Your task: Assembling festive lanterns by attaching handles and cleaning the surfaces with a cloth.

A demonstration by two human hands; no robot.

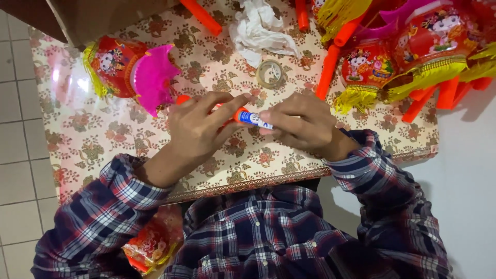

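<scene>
Floral-patterned cloth (pixel 93 150) in beige and brown covers the small table, and at its left end lies a red paper lantern with a magenta fringed collar and yellow tassel edge (pixel 129 70). Just beside it the left hand (pixel 199 129) is closed around an orange plastic tube (pixel 182 98), whose end peeks out past the knuckles, the index finger stretched along it toward the middle. Between both hands sits the small glue stick with an orange cap and blue-and-white label (pixel 248 117); the right hand (pixel 299 121) pinches its body with curled fingers. Behind the hands lie a roll of clear tape (pixel 271 74) and a crumpled white tissue (pixel 258 26). Farther right, well apart from the hands, more red lanterns with yellow fringes (pixel 413 51) and loose orange tubes (pixel 328 70) are heaped together. To do this well, I judge the glue body should stay steady in the right hand while the left keeps the tube from rolling, with the work kept low over the cloth.
</scene>
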